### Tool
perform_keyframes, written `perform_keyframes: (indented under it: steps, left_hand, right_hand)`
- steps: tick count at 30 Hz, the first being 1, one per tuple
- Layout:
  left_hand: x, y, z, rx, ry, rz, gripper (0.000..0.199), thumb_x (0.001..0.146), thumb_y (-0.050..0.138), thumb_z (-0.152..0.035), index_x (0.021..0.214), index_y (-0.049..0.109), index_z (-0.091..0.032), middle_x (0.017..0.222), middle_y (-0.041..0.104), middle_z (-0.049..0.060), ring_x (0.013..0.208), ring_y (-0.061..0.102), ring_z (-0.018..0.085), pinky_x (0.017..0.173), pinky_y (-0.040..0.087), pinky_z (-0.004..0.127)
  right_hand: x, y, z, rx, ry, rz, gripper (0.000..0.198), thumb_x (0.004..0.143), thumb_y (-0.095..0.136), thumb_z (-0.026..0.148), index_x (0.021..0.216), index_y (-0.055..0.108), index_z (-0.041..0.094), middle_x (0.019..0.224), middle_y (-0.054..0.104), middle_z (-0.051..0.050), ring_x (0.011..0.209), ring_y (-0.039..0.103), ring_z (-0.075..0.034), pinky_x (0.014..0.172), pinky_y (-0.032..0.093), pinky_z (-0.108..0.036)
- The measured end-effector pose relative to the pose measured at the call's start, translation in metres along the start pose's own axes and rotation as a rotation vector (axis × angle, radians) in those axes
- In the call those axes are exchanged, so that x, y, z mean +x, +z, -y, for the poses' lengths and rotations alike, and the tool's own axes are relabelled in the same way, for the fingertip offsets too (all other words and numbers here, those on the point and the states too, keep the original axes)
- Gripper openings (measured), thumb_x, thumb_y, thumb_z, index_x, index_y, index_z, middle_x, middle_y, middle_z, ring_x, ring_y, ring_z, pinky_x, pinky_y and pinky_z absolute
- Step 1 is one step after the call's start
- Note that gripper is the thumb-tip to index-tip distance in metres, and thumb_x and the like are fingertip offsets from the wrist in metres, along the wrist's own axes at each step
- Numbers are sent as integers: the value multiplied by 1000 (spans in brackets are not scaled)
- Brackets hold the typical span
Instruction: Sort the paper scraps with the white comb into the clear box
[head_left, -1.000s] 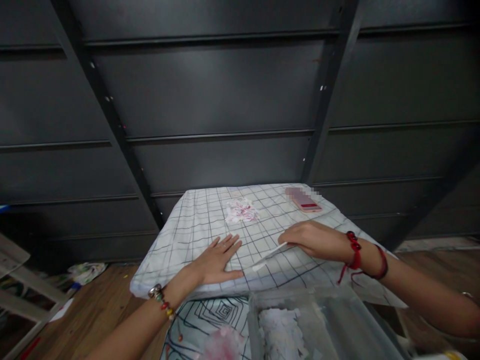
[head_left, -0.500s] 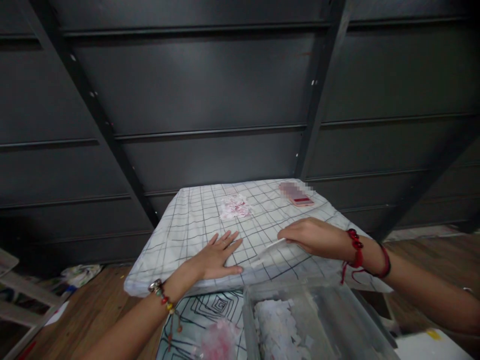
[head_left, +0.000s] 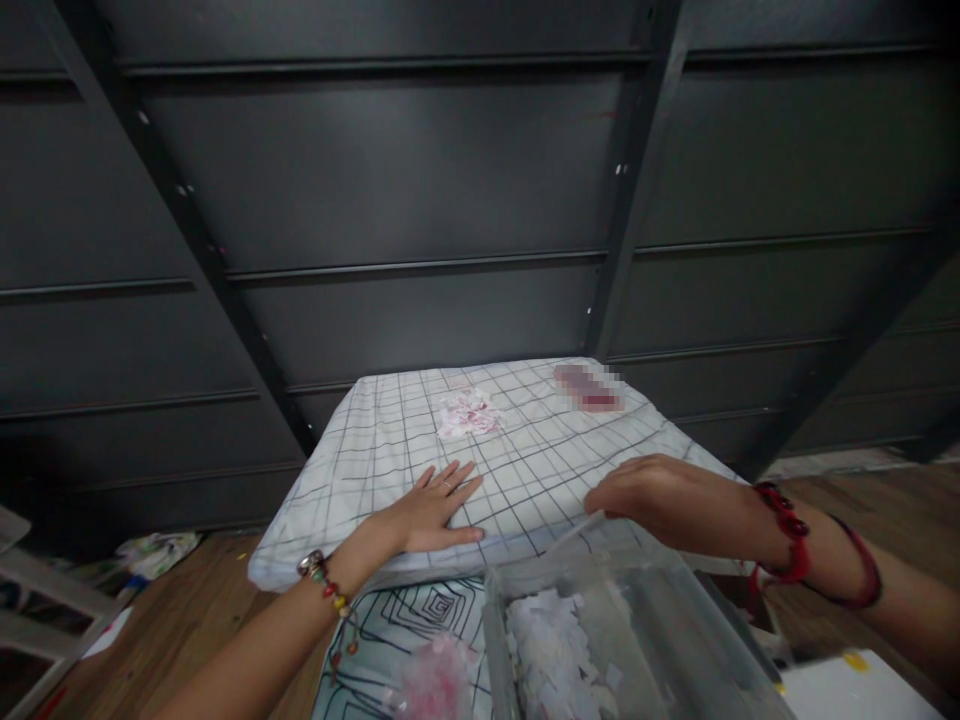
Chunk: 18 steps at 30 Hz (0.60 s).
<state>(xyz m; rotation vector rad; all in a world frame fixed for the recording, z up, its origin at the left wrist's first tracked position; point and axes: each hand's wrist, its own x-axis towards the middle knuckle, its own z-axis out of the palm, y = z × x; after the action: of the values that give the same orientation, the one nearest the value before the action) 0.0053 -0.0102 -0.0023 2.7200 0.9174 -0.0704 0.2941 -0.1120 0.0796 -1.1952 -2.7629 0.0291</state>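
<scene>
My left hand point(head_left: 435, 512) lies flat on the white checkered cloth point(head_left: 390, 430), its fingers spread and nothing in it. My right hand point(head_left: 645, 495) is closed on a thin, pale flat piece point(head_left: 576, 530), held by one end and slanting down to the left; its exact kind is unclear. That piece is just above the far edge of a clear plastic box point(head_left: 679, 620). Inside the box, on its left side, is a heap of small white paper pieces point(head_left: 551, 640). Farther back on the cloth rests a small pile of white and pink scraps point(head_left: 471, 412).
A pink phone-like object point(head_left: 592, 390), partly blurred out, lies at the back right of the cloth. In front, a plastic bag with pink contents point(head_left: 435, 680) sits on a patterned green cloth point(head_left: 382, 620). A dark metal panel wall point(head_left: 420, 180) stands behind.
My right hand has moved right and towards me with the pale flat piece, from over the cloth to the box's far edge. My left hand stays in place.
</scene>
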Motion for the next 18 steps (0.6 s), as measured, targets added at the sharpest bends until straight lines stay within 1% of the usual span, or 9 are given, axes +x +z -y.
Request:
perform_keyframes:
  steps: [2, 4, 6, 8, 11, 13, 15, 18]
  left_hand:
    - [2, -8, 3, -54, 2, 35, 70, 81, 36, -63, 138, 18, -27, 146, 5, 6, 132, 9, 28, 104, 10, 47]
    - [6, -18, 8, -92, -19, 28, 67, 84, 29, -62, 139, 16, -26, 146, 2, 4, 132, 8, 27, 105, 14, 43]
    - [13, -24, 17, -88, -67, -37, 65, 86, 24, -60, 139, 17, -23, 146, 5, 4, 132, 7, 25, 105, 16, 40]
    - [22, -25, 28, -36, -128, -116, 67, 86, 24, -60, 139, 19, -18, 146, 8, 8, 132, 7, 26, 105, 14, 39]
    - [35, -16, 46, 25, -259, -250, 73, 84, 26, -61, 138, 18, -13, 145, 9, 13, 132, 5, 29, 104, 14, 44]
    - [42, -6, 56, 40, -316, -332, 72, 85, 25, -59, 138, 15, -12, 145, 9, 14, 132, 5, 29, 103, 15, 46]
    - [45, 3, 60, 52, -359, -365, 72, 85, 25, -58, 138, 16, -11, 144, 12, 16, 132, 8, 30, 102, 17, 46]
    - [45, 11, 60, 88, -365, -346, 70, 85, 26, -57, 137, 19, -11, 143, 17, 15, 131, 11, 29, 102, 18, 47]
  right_hand:
    - [5, -7, -5, -52, -7, -20, 25, 79, 37, 7, 81, 58, 20, 69, 62, 0, 63, 56, -11, 58, 38, -22]
    - [16, -14, -14, -119, 19, -49, 25, 80, 35, 8, 84, 57, 19, 73, 63, -1, 66, 57, -12, 59, 38, -23]
    - [33, -18, -26, -191, 87, -84, 23, 81, 36, 10, 88, 56, 18, 79, 64, -3, 72, 58, -14, 61, 38, -24]
    - [52, -19, -38, -262, 174, -97, 23, 82, 37, 11, 90, 57, 18, 81, 65, -5, 75, 59, -15, 61, 38, -24]
    - [81, -14, -54, -354, 290, -79, 25, 83, 38, 13, 98, 57, 18, 81, 65, -8, 76, 59, -17, 61, 38, -24]
    - [96, -8, -60, -369, 319, -43, 29, 82, 39, 14, 106, 55, 19, 86, 66, -8, 79, 60, -18, 62, 38, -25]
    - [104, -2, -63, -358, 321, -23, 35, 81, 39, 13, 113, 51, 22, 93, 66, -7, 83, 60, -18, 63, 38, -24]
    - [108, 6, -68, -336, 307, -12, 41, 80, 39, 9, 116, 50, 25, 97, 65, -6, 87, 60, -18, 64, 39, -24]
